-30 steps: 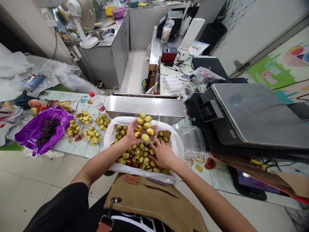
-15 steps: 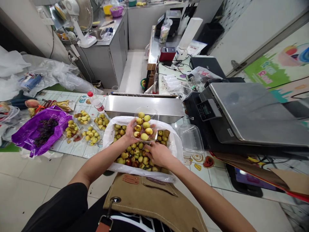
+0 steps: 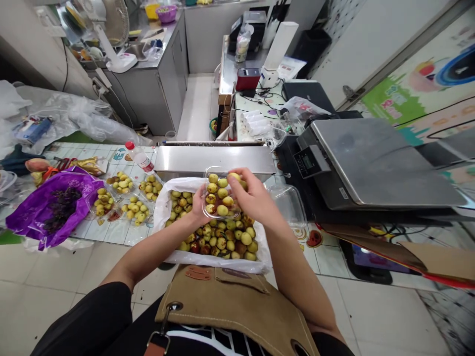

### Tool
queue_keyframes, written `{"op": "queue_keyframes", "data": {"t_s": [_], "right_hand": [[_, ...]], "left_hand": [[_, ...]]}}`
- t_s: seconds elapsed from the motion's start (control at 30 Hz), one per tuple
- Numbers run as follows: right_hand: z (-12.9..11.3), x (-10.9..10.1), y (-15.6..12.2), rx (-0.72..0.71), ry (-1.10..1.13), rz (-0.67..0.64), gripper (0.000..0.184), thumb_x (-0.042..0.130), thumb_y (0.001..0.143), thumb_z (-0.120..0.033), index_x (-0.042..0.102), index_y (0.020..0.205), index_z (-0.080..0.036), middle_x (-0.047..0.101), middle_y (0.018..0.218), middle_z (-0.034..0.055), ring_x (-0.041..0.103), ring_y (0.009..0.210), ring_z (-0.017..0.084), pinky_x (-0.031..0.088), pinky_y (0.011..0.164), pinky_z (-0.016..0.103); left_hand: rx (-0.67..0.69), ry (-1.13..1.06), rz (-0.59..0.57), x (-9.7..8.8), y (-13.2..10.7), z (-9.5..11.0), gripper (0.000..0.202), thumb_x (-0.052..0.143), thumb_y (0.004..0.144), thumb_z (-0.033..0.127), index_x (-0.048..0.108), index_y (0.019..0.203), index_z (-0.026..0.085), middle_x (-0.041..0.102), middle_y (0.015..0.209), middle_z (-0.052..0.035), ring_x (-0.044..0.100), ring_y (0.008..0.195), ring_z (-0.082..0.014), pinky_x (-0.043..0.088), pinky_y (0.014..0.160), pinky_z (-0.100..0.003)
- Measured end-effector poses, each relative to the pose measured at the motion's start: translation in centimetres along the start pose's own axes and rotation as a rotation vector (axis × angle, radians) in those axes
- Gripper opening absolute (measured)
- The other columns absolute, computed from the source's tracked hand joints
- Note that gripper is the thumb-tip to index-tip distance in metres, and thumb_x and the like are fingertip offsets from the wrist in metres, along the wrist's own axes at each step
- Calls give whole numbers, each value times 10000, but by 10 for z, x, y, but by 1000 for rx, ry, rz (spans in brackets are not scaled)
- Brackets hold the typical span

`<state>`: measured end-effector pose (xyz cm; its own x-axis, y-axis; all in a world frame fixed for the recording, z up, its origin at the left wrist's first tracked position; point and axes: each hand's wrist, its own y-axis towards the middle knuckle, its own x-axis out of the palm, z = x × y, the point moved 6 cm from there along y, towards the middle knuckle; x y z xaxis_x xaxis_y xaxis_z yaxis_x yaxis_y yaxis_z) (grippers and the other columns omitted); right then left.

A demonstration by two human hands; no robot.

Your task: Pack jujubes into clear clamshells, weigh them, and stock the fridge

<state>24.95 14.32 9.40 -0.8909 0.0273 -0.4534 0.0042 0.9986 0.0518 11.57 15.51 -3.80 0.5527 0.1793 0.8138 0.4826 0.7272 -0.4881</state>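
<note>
My left hand [image 3: 199, 203] grips a clear plastic tray [image 3: 219, 170] by its left side, over a box with a white plastic liner [image 3: 161, 210]. Several yellow-green jujubes [image 3: 222, 194] with brown spots lie in the tray. At the tray's right edge, my right hand [image 3: 254, 193] has its fingers closed around a jujube [image 3: 233, 176]; a second one partly shows by the fingers. Below, a heap of loose jujubes [image 3: 226, 237] fills the lined box. Part of the tray's right side is hidden by my right hand.
Several filled trays of jujubes [image 3: 135, 210] stand to the left, near a purple bag [image 3: 25, 217] of dark grapes and a bottle [image 3: 140, 157]. An empty clear container [image 3: 287, 200] lies to the right, beside a weighing scale [image 3: 374, 163]. Behind the box is a metal ledge [image 3: 215, 158].
My right hand has risen from the heap in the box to the tray's right edge, with jujubes now in its fingers. My left hand still holds the tray. The view has shifted slightly.
</note>
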Motion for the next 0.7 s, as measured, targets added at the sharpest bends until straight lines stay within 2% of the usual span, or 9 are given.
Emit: {"op": "queue_keyframes", "data": {"t_s": [0.1, 0.17, 0.27, 0.33, 0.4, 0.47, 0.53, 0.63, 0.7], "right_hand": [[-1, 26, 15, -14, -23, 10, 283, 522, 1022, -433, 643, 1171, -225, 735, 1041, 69, 704, 934, 237, 564, 864, 385], [2, 28, 18, -33, -92, 46, 249, 516, 999, -350, 648, 1159, -211, 727, 1091, 106, 707, 986, 262, 563, 925, 435], [3, 15, 6, -129, -123, 102, 252, 505, 1000, -305, 665, 1172, -214, 714, 1182, 134, 704, 1077, 281, 561, 989, 480], [5, 1, -7, -174, -77, 138, 256, 495, 1024, -316, 677, 1180, -226, 708, 1226, 130, 699, 1125, 280, 583, 972, 472], [15, -14, -21, -139, -47, 210, 259, 508, 1035, -357, 686, 1172, -228, 712, 1210, 122, 704, 1105, 276, 611, 892, 443], [32, -23, -34, -22, -45, 261, 295, 547, 1023, -431, 687, 1173, -219, 732, 1105, 110, 722, 983, 269, 614, 771, 408], [50, -19, -45, 112, -25, 204, 368, 585, 997, -502, 679, 1206, -214, 743, 962, 80, 725, 835, 255, 590, 685, 385], [68, 10, -58, 227, 100, 0, 455, 619, 963, -532, 645, 1295, -222, 734, 822, 28, 717, 685, 232, 566, 630, 361], [73, 30, -64, 269, 214, -50, 493, 630, 939, -512, 617, 1340, -226, 714, 752, -2, 696, 606, 216, 541, 568, 333]], "left_hand": [[26, 44, 46, -3, 1, -3, 516, 451, 1011, 533, 746, 1160, 136, 825, 1090, -151, 776, 1129, -344, 632, 991, -499], [22, 54, 37, -2, 1, -3, 527, 436, 1016, 525, 744, 1177, 128, 824, 1092, -152, 773, 1136, -336, 627, 1003, -488], [-8, 58, -5, 0, 1, -2, 587, 405, 1016, 565, 730, 1220, 122, 810, 1155, -176, 754, 1172, -355, 623, 1004, -521], [-26, 63, -36, 1, 1, -1, 635, 390, 1007, 613, 717, 1251, 126, 796, 1204, -185, 735, 1203, -375, 618, 1001, -563], [-27, 68, -59, 1, 1, 1, 670, 377, 999, 652, 706, 1274, 137, 786, 1233, -185, 722, 1225, -388, 612, 999, -597], [-31, 75, -75, 1, 1, 2, 696, 358, 998, 674, 698, 1287, 140, 779, 1244, -184, 712, 1244, -393, 604, 1006, -612], [-23, 90, -74, 0, 1, 2, 700, 362, 995, 679, 696, 1288, 139, 775, 1247, -186, 703, 1256, -397, 599, 1012, -619], [16, 130, -48, -3, 1, 1, 680, 423, 976, 686, 700, 1268, 137, 772, 1251, -187, 698, 1258, -405, 598, 1017, -624], [30, 168, -38, -5, 0, -1, 682, 440, 969, 695, 699, 1262, 136, 768, 1257, -186, 694, 1262, -407, 596, 1027, -616]]}}
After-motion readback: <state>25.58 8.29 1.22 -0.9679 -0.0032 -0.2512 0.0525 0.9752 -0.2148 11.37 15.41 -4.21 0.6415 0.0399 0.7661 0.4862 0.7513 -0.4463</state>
